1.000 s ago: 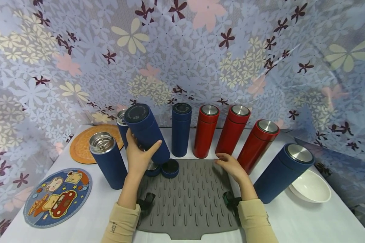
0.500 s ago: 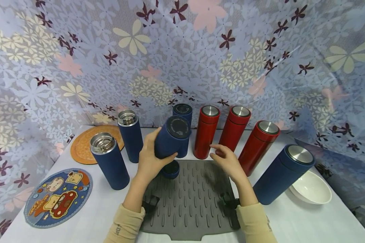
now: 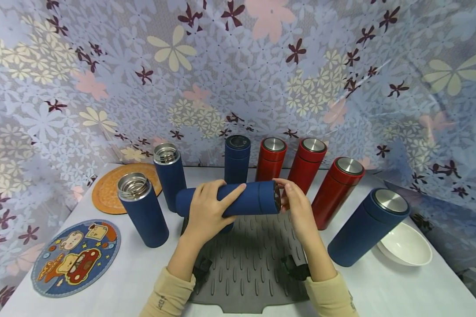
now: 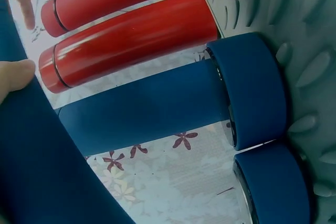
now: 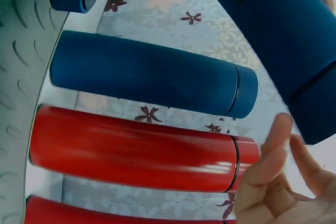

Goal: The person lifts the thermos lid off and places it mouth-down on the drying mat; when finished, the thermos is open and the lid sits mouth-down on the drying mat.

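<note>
Left hand (image 3: 207, 209) grips blue flask (image 3: 246, 198) sideways over grey mat (image 3: 254, 273), half-screening caps (image 4: 258, 93); right hand (image 3: 298, 208) loosely bent beside lid (image 3: 268, 197). Red flasks (image 3: 306, 165) behind mat, bowl (image 3: 405, 244) right.

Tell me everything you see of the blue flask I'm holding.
The blue flask is a matte-looking cylinder, its lid on at a thin seam, with a dark disc on the lid's end. The left hand grips its body, holding it roughly level over the grey mat, lid toward the right. The right hand is close; contact is unclear.
</note>
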The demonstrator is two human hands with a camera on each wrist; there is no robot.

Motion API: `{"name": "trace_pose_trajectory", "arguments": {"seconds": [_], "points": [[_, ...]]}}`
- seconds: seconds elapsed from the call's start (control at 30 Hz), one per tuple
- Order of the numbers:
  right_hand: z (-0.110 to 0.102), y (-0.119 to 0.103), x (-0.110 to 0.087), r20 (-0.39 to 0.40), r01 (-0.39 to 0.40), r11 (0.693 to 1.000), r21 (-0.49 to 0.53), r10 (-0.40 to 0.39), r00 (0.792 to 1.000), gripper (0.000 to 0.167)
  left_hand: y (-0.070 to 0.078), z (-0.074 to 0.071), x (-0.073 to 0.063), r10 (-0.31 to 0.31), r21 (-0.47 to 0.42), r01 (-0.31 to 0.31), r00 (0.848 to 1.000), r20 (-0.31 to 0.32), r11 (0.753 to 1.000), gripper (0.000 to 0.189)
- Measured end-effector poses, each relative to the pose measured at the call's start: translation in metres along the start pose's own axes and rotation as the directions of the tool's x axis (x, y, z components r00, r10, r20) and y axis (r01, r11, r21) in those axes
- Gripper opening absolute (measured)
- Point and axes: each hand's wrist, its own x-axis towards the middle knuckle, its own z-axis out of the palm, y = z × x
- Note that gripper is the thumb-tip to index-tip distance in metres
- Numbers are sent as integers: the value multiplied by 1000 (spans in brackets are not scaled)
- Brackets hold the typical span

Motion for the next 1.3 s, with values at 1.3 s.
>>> {"name": "trace_pose_trajectory", "arguments": {"seconds": [1.3], "points": [[20,38,6,-10,266,957,-118,-269,963,27,2,-2,-4,-36,24,32,977,208,999,88]]}}
